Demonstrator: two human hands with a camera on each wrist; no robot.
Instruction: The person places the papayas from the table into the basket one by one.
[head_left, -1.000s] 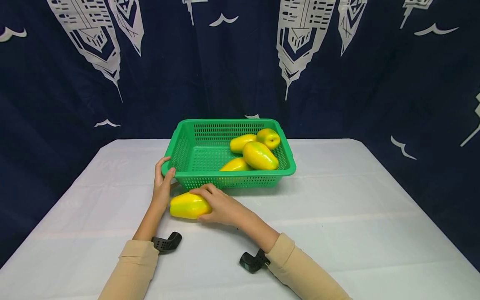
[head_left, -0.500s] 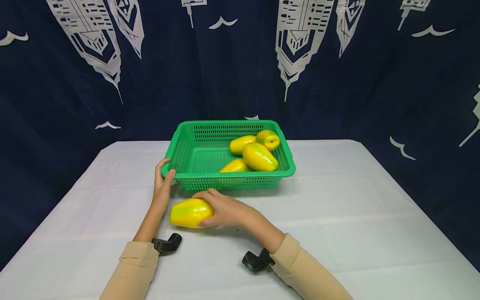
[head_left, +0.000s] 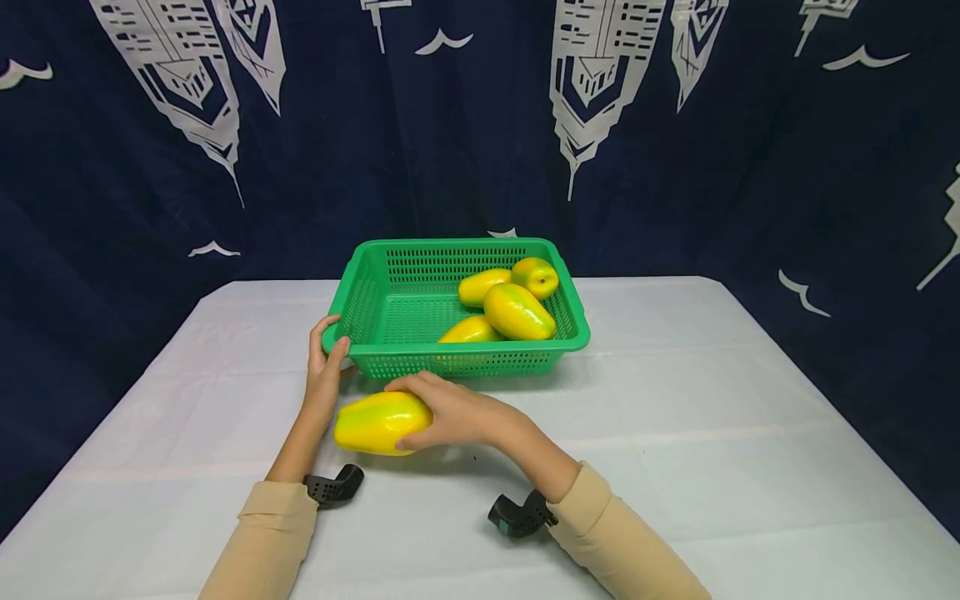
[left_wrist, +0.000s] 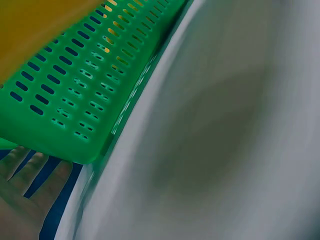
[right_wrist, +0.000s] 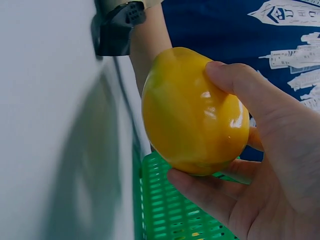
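Note:
A yellow papaya (head_left: 378, 423) with a greenish tinge is in my right hand (head_left: 457, 412), in front of the basket. In the right wrist view, thumb and fingers grip the papaya (right_wrist: 192, 110) from one end, and it hangs above the white tabletop with a shadow beside it. My left hand (head_left: 324, 371) holds the front left corner of the green basket (head_left: 457, 350). The left wrist view shows several fingers (left_wrist: 52, 182) against the basket's end; the thumb is not seen there. Several papayas (head_left: 520, 312) lie in the right half of the basket.
The white-covered table (head_left: 712, 433) extends to both sides of the basket. Behind it hangs a dark blue curtain (head_left: 465, 133) with white building prints. Each wrist wears a black camera (head_left: 517, 515).
The right hand has drawn the papaya slightly away from the basket, toward the person, and turned it a little. My left hand and the basket stay in place.

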